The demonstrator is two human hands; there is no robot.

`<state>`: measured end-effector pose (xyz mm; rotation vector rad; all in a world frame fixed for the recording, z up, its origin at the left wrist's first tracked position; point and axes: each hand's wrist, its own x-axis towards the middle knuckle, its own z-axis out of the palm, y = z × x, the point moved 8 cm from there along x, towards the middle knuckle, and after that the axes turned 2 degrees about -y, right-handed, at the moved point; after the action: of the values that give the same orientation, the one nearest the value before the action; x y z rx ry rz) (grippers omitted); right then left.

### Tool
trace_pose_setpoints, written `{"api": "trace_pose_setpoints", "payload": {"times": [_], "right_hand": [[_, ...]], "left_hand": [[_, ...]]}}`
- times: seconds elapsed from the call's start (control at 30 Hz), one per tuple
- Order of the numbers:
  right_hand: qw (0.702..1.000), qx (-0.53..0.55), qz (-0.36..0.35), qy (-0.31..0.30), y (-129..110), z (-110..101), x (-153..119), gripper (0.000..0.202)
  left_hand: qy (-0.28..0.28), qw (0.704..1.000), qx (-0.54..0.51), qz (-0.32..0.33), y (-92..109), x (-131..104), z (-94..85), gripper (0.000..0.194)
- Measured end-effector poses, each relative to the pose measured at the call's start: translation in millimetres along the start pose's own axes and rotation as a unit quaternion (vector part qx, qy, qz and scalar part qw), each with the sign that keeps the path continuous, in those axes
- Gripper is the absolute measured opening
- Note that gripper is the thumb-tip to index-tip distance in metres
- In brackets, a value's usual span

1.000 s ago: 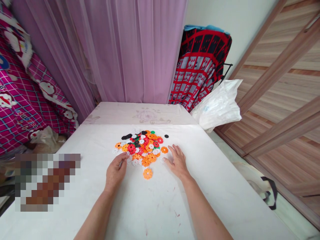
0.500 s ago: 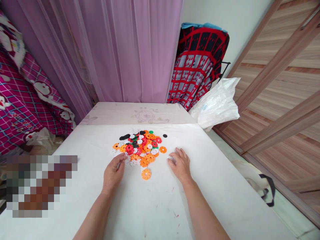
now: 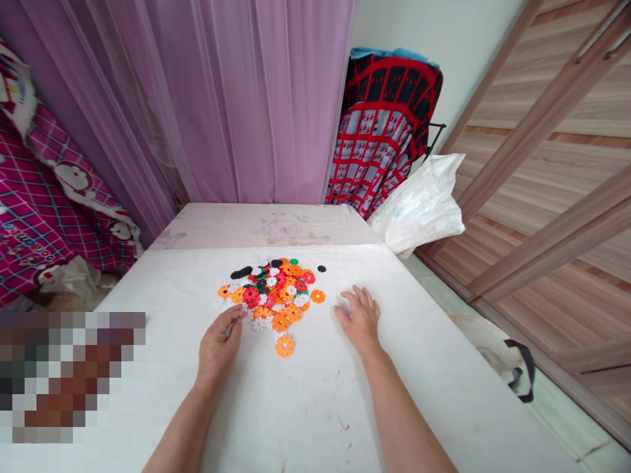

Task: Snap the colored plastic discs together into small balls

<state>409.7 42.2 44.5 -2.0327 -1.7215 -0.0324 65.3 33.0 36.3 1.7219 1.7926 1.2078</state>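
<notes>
A pile of flower-shaped plastic discs (image 3: 280,292) in orange, red, white, black and green lies on the white tabletop. My left hand (image 3: 221,338) is at the pile's near left edge, fingers curled and thumb drawn in, the fingertips beside some white discs. Whether a disc is between those fingertips is too small to make out. To the right of the pile, my right hand (image 3: 361,320) rests low over the table with its fingers apart and nothing in them. One orange disc (image 3: 284,346) lies nearer to me, another orange disc (image 3: 318,297) between the pile and my right hand.
A lone black disc (image 3: 322,269) lies at the pile's far right. Behind the table (image 3: 305,420) hangs a purple curtain (image 3: 256,98). A white plastic bag (image 3: 419,203) stands off the far right corner, near a wooden wardrobe (image 3: 552,171). A blurred-out patch covers the left side.
My right hand has shifted slightly right relative to the pile, and its fingers have spread a little more. My left hand stays nearly in place. The whole view has moved slightly.
</notes>
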Motion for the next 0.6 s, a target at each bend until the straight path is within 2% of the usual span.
{"api": "trace_pose_setpoints", "payload": {"times": [0.13,0.27,0.4,0.6], "right_hand": [[0.997,-0.015,-0.064,-0.026,-37,9,6,0.039],[0.997,-0.034,-0.058,-0.050,-49,13,13,0.031],[0.997,-0.047,-0.026,-0.052,-38,12,22,0.028],[0.993,-0.078,0.068,-0.062,-1,6,28,0.033]], "left_hand": [[0.006,1.000,0.002,0.010,1,0,-1.6,0.029],[0.002,1.000,-0.001,0.017,0,1,-1.3,0.029],[-0.002,1.000,-0.003,0.013,-2,1,-1.0,0.029],[-0.008,1.000,0.001,0.013,-1,0,0.1,0.029]]}}
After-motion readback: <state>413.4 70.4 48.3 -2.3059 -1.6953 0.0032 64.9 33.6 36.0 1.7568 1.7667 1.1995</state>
